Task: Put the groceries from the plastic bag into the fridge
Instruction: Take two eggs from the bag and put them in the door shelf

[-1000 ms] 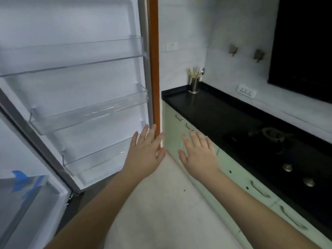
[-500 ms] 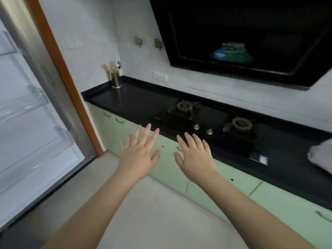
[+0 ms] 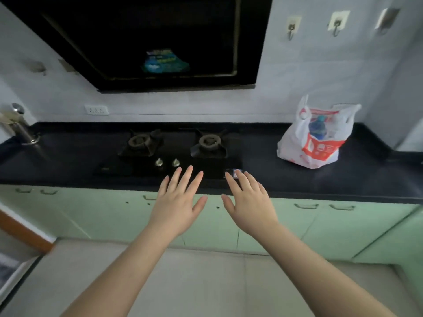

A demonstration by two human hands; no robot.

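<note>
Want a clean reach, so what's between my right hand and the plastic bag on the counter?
In the head view, only bare black countertop lies between the right hand and the plastic bag; the stove's right burner sits left of that stretch.

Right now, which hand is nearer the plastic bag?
The right hand. It hovers open at the counter's front edge, left of the plastic bag and not touching it. The left hand is farther left, in front of the stove knobs.
</note>
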